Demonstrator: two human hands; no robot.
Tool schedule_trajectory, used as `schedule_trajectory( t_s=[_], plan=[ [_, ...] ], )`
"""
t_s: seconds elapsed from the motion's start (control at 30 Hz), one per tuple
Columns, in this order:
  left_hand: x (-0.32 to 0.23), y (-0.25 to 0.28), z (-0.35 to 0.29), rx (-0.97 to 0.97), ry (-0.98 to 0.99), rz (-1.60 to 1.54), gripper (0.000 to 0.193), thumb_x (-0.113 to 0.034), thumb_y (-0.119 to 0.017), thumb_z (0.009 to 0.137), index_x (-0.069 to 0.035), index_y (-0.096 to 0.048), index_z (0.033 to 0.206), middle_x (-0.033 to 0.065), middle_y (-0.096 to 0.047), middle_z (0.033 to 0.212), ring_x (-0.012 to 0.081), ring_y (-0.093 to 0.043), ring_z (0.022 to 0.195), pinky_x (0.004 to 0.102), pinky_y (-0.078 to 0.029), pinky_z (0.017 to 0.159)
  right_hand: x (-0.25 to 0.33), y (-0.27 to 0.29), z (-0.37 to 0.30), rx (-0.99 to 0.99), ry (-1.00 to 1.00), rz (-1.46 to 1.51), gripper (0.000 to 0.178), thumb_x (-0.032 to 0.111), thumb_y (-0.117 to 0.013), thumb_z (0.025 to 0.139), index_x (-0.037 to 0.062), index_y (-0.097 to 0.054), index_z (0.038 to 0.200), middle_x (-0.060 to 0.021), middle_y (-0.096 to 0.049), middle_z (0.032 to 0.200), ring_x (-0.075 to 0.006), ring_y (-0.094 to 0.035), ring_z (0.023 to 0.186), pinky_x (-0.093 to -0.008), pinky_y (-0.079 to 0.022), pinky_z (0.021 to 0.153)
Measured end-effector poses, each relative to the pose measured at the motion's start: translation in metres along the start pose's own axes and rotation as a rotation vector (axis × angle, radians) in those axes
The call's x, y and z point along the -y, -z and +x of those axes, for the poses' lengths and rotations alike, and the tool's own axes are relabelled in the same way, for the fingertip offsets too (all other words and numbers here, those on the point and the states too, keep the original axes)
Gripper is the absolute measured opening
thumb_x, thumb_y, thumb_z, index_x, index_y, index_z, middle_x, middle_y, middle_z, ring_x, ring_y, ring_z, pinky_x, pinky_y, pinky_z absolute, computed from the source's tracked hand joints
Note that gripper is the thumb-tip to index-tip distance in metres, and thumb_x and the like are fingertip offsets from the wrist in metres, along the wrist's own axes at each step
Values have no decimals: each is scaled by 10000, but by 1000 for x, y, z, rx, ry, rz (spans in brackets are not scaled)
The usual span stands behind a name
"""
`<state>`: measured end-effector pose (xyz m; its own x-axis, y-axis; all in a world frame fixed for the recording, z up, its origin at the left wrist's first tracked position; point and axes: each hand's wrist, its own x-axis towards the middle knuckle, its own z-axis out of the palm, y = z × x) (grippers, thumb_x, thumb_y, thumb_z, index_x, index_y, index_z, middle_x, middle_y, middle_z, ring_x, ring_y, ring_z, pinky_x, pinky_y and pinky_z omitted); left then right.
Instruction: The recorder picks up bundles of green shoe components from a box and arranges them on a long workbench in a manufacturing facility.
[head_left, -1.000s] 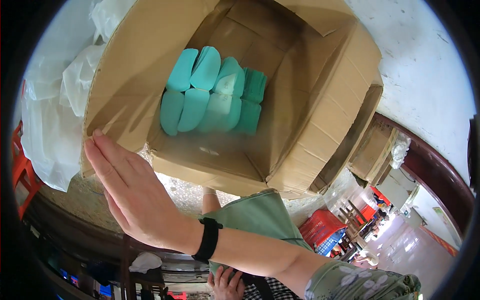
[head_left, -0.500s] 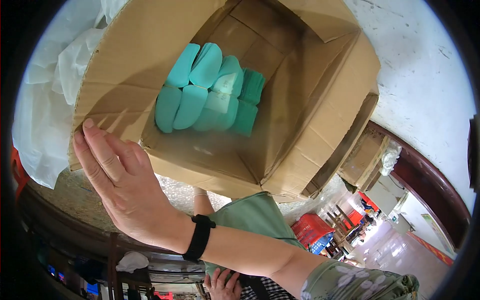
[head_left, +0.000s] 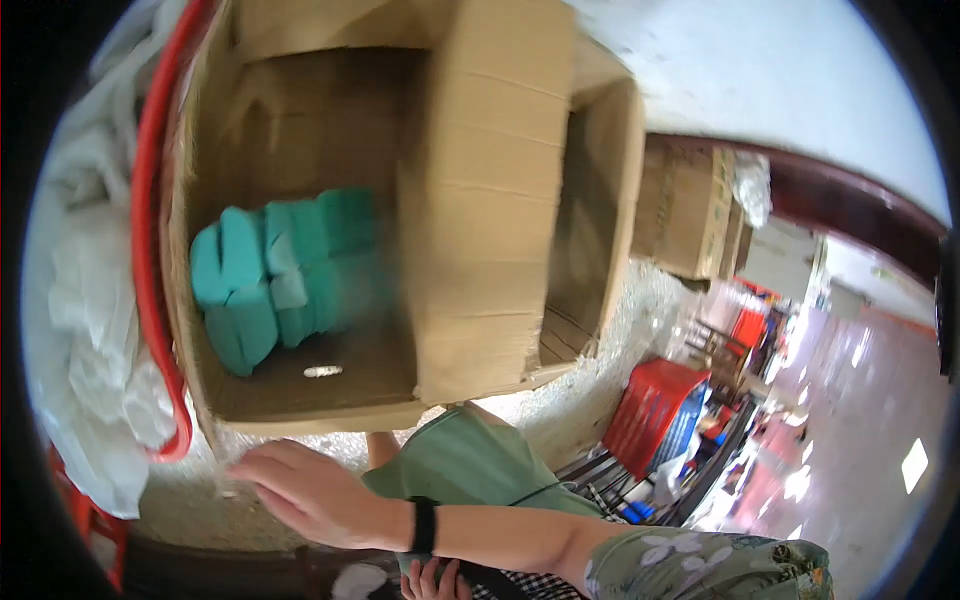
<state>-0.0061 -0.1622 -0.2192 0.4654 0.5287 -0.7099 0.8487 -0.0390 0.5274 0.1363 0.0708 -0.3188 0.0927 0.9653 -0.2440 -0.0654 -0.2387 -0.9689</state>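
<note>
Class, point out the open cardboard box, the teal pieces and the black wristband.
Open cardboard box [head_left: 490, 230]: head view, on the creased panel right of its opening.
Teal pieces [head_left: 257, 306]: head view, on a lower-row stack near the middle.
Black wristband [head_left: 424, 526]: head view, on the middle of its strap.

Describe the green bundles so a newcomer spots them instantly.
Find the large open cardboard box filling the upper middle of the picture. Inside its left-hand opening, green bundles lie packed together in two rows, against the left wall. Their green colour and rounded ends set them apart from the plain brown cardboard around them.
</note>
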Motion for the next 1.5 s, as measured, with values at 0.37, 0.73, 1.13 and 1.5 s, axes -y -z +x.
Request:
schedule_trajectory(
  t_s=[0.37, 0.73, 1.13, 1.5],
  plan=[
    [-47, 23, 36, 275, -248, 433, 297, -267, -605, 892, -171, -659, 1168, 66, -562, 1276, 297, -423, 1295, 532, -270, 1089, -70, 307, -118, -1251, -306, -714, 349, 148, -560, 940, 23, -546, 1265, -181, -599, 1163, -380, -558, 1095, -442, -442, 940],
    [-138, 51, 121, 191, -144, 214, 358, -209, -559, 962, 15, -566, 1240, 221, -612, 1152, 380, -578, 1089, 409, -465, 937, 20, 252, -145, -607, -490, 181, 250, 240, -500, 1006, 43, -615, 1108, -101, -654, 1013, -265, -640, 943, -337, -497, 812],
    [-178, 86, 259, -64, -144, 235, 290, -18, -587, 866, 14, -559, 1152, 151, -567, 1107, 323, -535, 1046, 407, -409, 940, -67, 261, -98, -239, -542, 227, 216, 224, -542, 961, 119, -570, 1149, -99, -666, 948, -248, -658, 902, -382, -516, 777],
    [-130, 53, 245, 34, 103, -81, 320, -58, -585, 936, 25, -510, 1235, 116, -507, 1238, 209, -541, 1114, 342, -445, 972, -274, 416, -75, -623, -980, -244, 1120, 458, -815, 682, 45, -193, 1516, -258, -324, 1486, -376, -323, 1388, -423, -308, 1142]
  ],
)
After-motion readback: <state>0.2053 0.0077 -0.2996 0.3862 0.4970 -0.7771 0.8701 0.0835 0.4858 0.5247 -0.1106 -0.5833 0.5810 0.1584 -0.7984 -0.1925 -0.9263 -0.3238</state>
